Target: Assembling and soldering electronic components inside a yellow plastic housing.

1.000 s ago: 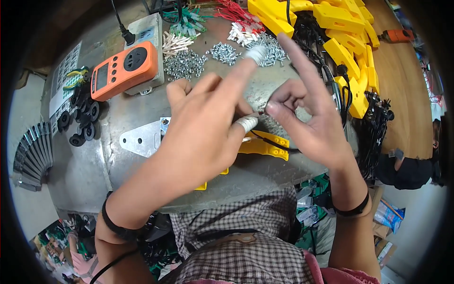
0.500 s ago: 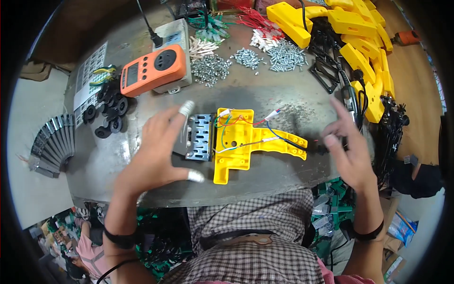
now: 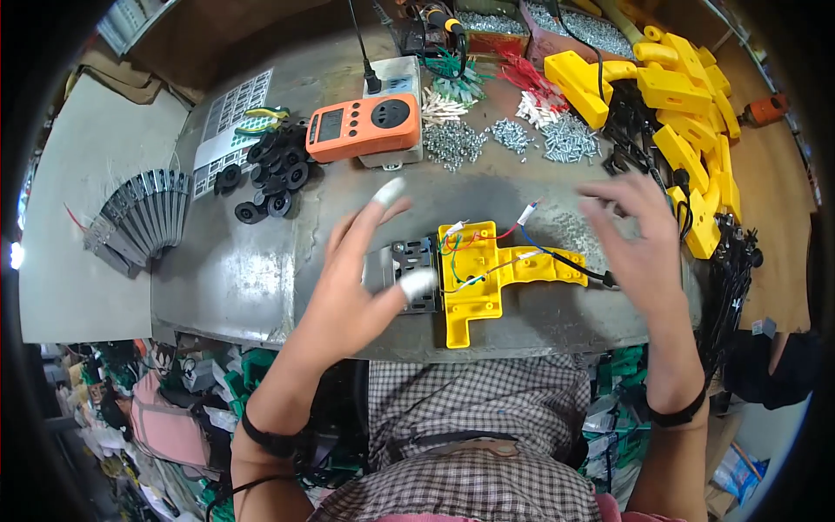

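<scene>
A yellow plastic housing half point(image 3: 477, 300) with a handle lies open side up on the metal-topped table. Red, blue, green and brown wires with white sleeves run across it, and a black cord point(image 3: 570, 263) leads out along the handle. Against its left side sits a slotted metal plate point(image 3: 410, 253), partly covered by my left hand point(image 3: 348, 287). That hand is open over the plate, thumb and finger spread, with white wrappings on both tips. My right hand point(image 3: 642, 239), slightly blurred, hovers right of the handle's end, fingers apart and holding nothing.
An orange meter point(image 3: 364, 128) rests on a grey box behind. Piles of screws point(image 3: 570, 139), black wheels point(image 3: 280, 170) and wire connectors point(image 3: 457, 78) lie around. Yellow housings point(image 3: 687, 148) are heaped at right. Grey metal-and-plastic pieces point(image 3: 150, 213) fan out at left.
The view has shifted, so the table's things appear farther right. My left hand has come nearer the metal plate and housing. My right hand's fingers have spread and turned leftward.
</scene>
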{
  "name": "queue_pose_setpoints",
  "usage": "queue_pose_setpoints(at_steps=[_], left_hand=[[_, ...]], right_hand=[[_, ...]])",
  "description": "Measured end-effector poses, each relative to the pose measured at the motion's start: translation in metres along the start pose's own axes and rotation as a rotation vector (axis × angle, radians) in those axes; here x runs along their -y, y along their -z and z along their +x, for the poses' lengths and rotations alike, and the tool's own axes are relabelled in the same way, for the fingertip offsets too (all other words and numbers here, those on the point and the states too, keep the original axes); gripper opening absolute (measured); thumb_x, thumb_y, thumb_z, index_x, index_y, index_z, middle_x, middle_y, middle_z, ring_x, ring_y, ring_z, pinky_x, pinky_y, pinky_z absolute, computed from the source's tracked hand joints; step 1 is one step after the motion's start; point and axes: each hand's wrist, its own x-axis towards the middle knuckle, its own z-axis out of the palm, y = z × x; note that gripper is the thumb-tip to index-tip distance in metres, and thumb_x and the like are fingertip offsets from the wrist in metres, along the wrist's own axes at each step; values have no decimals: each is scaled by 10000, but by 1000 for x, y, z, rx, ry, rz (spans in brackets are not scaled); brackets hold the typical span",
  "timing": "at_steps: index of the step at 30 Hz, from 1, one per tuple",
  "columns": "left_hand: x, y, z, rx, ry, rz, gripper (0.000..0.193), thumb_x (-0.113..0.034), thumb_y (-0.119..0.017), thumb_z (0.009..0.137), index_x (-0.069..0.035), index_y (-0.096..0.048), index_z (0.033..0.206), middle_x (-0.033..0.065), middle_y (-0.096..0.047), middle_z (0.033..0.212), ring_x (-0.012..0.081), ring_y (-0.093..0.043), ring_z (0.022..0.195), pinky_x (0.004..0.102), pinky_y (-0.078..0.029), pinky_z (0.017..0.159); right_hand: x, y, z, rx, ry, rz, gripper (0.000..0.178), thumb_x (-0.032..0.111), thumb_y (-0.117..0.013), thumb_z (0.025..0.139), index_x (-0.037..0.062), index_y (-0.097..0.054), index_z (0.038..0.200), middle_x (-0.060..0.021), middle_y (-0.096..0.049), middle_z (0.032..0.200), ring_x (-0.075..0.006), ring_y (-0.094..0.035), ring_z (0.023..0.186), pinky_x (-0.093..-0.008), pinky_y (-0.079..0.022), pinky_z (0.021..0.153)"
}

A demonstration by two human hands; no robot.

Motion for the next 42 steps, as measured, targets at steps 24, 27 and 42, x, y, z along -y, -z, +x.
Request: queue_pose_setpoints(at_steps=[24, 27, 42], left_hand=[[-6, 47, 58, -288, -25, -325, 543, -78, -635, 916, -68, -437, 1422, 57, -653, 1154, 129, -569, 1022, 287, -437, 873], [-29, 57, 78, -310, -82, -325, 506, -44, -620, 908, -31, -462, 1388, 76, -658, 1124, 140, -596, 979, 298, -459, 852], [-176, 111, 367, -633, -314, 744, 773, -364, -779, 746, -18, -428, 1341, 183, -575, 1276, 349, -474, 1212, 495, -349, 1010]], right_hand=[[136, 163, 43, 113, 802, 314, 240, -35, -683, 694, -39, -687, 934, -111, -705, 763, -210, -644, 602, -306, -516, 508], [160, 187, 56, 73, 718, 378, 103, 41, -681, 749, 35, -579, 734, -112, -709, 797, -219, -658, 669, -323, -521, 516], [80, 217, 66, -99, 514, 296, 395, -56, -637, 745, -17, -695, 1134, -35, -615, 644, -162, -560, 500, -253, -427, 455]])
